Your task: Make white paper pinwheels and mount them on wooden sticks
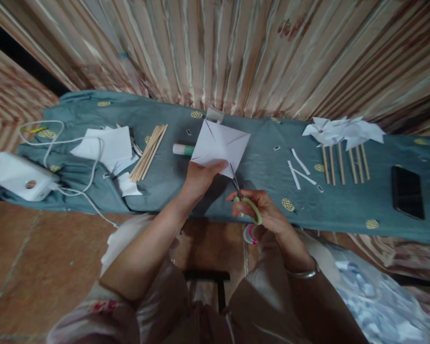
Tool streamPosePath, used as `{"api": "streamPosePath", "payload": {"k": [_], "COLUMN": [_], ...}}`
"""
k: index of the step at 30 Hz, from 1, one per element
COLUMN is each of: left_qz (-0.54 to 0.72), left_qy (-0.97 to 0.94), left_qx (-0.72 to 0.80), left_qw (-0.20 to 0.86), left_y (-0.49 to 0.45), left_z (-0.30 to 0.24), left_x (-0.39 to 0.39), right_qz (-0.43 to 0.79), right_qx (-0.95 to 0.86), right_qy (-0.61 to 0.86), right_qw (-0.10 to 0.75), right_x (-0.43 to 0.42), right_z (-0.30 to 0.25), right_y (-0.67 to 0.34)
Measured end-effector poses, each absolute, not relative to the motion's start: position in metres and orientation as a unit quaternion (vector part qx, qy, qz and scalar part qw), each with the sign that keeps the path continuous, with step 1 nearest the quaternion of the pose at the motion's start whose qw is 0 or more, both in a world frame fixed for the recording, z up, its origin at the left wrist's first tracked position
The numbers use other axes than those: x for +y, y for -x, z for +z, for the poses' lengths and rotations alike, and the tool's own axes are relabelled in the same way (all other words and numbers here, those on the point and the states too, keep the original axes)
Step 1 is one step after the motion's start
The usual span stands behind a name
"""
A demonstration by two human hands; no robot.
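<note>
My left hand (201,180) grips a square of white paper (220,143) by its near edge, thumb on top. Slits run inward from some of the paper's corners. My right hand (260,206) is closed round the green handles of a pair of scissors (236,183). The blades reach the paper's near corner, just right of my left thumb. A glue stick (184,149) with a white and green body lies left of the paper, partly covered by it.
Wooden sticks (148,153) and white paper sheets (111,143) lie left, near a white power strip (21,177) with its cable. Rightward are paper strips (300,165), paper pinwheels (344,131) on sticks and a black phone (407,192). A curtain (215,52) hangs behind the cloth-covered table (268,143).
</note>
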State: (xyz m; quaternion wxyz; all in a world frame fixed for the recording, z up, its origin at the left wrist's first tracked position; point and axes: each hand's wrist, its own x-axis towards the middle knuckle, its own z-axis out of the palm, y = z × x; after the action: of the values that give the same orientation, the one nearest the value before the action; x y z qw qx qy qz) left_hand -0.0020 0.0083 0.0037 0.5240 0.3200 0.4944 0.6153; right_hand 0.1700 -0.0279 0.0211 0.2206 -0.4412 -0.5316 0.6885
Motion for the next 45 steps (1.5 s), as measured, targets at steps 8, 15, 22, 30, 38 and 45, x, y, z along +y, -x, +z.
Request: {"api": "streamPosePath", "payload": {"k": [8, 15, 22, 30, 38, 45], "left_qz": [0.603, 0.601, 0.597, 0.597, 0.595, 0.589], "left_qy": [-0.320, -0.314, -0.314, -0.298, -0.300, -0.294], "left_qx": [0.512, 0.514, 0.510, 0.501, 0.500, 0.508], "left_qw": [0.522, 0.525, 0.534, 0.551, 0.552, 0.556], "left_y": [-0.0007, -0.0010, -0.0010, -0.0004, 0.0006, 0.0001], "left_z": [0.0043, 0.0040, 0.0038, 0.0087, 0.0083, 0.0092], "left_x": [0.0072, 0.0056, 0.0065, 0.0035, 0.0040, 0.0052], "right_qz": [0.681, 0.685, 0.682, 0.682, 0.697, 0.701], "right_qx": [-0.534, -0.534, -0.530, -0.509, -0.488, -0.475], "right_qy": [0.436, 0.430, 0.439, 0.456, 0.450, 0.462], "right_qw": [0.247, 0.245, 0.249, 0.261, 0.270, 0.263], "right_x": [-0.0290, -0.0286, -0.0297, -0.0290, -0.0285, -0.0291], "right_z": [0.0209, 0.0185, 0.0141, 0.0198, 0.0170, 0.0150], "right_y": [-0.1700, -0.1708, -0.1715, -0.1690, -0.1707, -0.1706]}}
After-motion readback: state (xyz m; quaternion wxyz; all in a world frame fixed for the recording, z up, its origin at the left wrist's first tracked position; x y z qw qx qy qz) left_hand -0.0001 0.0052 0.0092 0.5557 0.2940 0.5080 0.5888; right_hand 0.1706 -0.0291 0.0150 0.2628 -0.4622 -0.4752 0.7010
